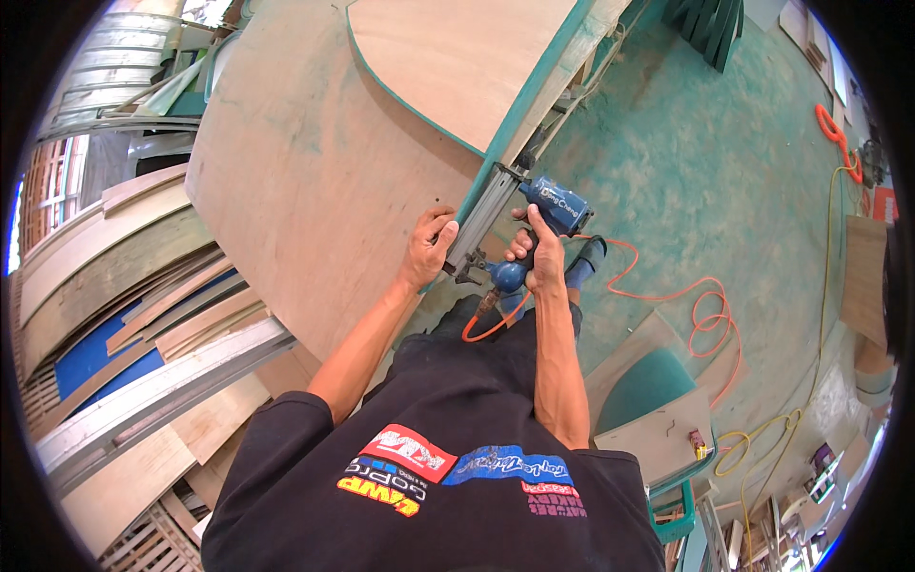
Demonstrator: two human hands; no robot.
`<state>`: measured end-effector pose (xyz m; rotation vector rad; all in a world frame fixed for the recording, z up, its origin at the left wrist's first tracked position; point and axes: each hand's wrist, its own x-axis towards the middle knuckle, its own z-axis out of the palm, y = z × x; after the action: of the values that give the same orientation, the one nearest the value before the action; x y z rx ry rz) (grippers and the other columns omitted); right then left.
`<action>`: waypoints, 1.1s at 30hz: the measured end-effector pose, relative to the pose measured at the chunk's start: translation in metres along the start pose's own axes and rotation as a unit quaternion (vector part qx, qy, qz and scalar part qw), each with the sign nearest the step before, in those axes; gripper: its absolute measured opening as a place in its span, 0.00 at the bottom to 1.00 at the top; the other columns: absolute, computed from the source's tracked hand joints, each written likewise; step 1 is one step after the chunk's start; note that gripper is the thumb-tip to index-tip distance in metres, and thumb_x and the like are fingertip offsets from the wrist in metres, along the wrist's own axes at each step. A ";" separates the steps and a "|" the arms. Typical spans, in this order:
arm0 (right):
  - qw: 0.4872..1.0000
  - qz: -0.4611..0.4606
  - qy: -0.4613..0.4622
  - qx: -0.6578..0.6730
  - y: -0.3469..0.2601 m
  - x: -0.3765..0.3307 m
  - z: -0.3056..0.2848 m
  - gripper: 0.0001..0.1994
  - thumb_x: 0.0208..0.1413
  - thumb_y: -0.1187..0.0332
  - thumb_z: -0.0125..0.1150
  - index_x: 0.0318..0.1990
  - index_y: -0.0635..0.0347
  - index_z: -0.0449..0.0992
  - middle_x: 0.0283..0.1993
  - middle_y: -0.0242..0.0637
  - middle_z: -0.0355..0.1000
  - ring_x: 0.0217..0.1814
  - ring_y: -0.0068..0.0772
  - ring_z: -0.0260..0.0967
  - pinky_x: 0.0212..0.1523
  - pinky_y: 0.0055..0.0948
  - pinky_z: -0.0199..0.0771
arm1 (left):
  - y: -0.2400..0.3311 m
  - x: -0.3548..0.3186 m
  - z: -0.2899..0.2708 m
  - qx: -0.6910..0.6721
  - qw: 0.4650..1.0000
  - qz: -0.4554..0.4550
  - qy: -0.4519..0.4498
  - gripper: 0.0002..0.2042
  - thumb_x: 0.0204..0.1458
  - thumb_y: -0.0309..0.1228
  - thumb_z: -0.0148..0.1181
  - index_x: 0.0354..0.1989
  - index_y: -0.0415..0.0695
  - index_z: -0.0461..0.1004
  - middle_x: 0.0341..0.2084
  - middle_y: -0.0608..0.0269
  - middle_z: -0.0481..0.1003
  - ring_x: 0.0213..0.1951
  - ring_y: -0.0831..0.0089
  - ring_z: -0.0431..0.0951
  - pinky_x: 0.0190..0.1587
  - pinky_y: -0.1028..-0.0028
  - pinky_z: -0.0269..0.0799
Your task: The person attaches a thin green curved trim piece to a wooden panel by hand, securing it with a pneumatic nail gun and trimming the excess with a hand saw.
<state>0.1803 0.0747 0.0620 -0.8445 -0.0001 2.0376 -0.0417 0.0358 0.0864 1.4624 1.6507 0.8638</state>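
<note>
In the head view, we work with two bare hands at the right edge of a large plywood surface (276, 153). Our right hand (543, 255) is wrapped around the handle of a blue nail gun (560, 204), which sits just off that edge, its long grey magazine slanting toward us. Our left hand (431, 250) has its fingers curled in at the near end of a teal strip (543, 71), just left of the magazine; we cannot quite tell whether it pinches the strip or only rests against it. At the far side of the surface lies a pale panel (457, 62) with a curved teal border.

An orange hose (624, 272) runs from the base of the gun and lies in loops on the green-stained floor (705, 162) to the right. Farther right, a yellow hose (827, 276) trails along it. On the left we see stacked boards (114, 253), with a metal beam (172, 386) on their near side.
</note>
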 end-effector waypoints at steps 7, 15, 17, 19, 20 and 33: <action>1.000 0.000 0.008 0.000 0.001 0.002 -0.001 0.17 0.68 0.53 0.61 0.46 0.60 0.76 0.17 0.22 0.57 0.17 0.19 0.58 0.23 0.27 0.65 | 0.009 -0.001 0.000 0.036 0.999 0.000 -0.007 0.18 0.63 0.40 0.62 0.51 0.37 0.81 0.53 0.52 0.74 0.59 0.59 0.72 0.63 0.64 0.66; 1.000 0.004 0.008 -0.013 0.001 0.003 -0.001 0.18 0.68 0.52 0.61 0.47 0.61 0.76 0.17 0.22 0.56 0.17 0.19 0.58 0.23 0.27 0.65 | 0.013 0.000 -0.001 0.043 0.999 -0.015 -0.006 0.17 0.60 0.37 0.66 0.50 0.36 0.81 0.54 0.52 0.74 0.59 0.59 0.72 0.63 0.64 0.66; 1.000 0.007 0.009 -0.012 0.000 0.003 -0.001 0.18 0.68 0.52 0.61 0.47 0.61 0.76 0.17 0.22 0.56 0.17 0.18 0.57 0.23 0.27 0.65 | 0.016 0.000 -0.001 0.043 0.999 -0.022 -0.006 0.17 0.60 0.36 0.66 0.50 0.35 0.81 0.54 0.52 0.74 0.59 0.60 0.72 0.63 0.64 0.66; 1.000 0.008 0.008 -0.009 0.000 0.003 -0.001 0.18 0.68 0.52 0.61 0.47 0.61 0.76 0.17 0.21 0.56 0.17 0.18 0.57 0.23 0.26 0.65 | 0.017 0.000 -0.001 0.048 0.999 -0.021 -0.003 0.17 0.59 0.36 0.66 0.49 0.36 0.81 0.53 0.52 0.74 0.59 0.60 0.72 0.62 0.65 0.66; 1.000 0.009 0.009 -0.007 0.000 0.003 -0.001 0.18 0.68 0.52 0.61 0.47 0.61 0.76 0.17 0.21 0.56 0.17 0.18 0.57 0.23 0.26 0.65 | 0.017 -0.001 0.000 0.050 0.999 -0.022 -0.002 0.16 0.59 0.36 0.66 0.49 0.36 0.81 0.53 0.52 0.74 0.59 0.60 0.72 0.62 0.65 0.66; 1.000 0.005 0.011 -0.006 -0.001 0.004 0.000 0.18 0.67 0.53 0.61 0.47 0.61 0.76 0.17 0.22 0.57 0.17 0.18 0.57 0.23 0.26 0.65 | 0.014 0.001 0.000 0.057 0.998 -0.020 -0.004 0.16 0.60 0.37 0.65 0.47 0.35 0.81 0.54 0.53 0.74 0.56 0.63 0.74 0.60 0.66 0.68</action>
<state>0.1797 0.0777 0.0598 -0.8763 0.0059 2.0397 -0.0353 0.0381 0.0986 1.5011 1.7416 0.7514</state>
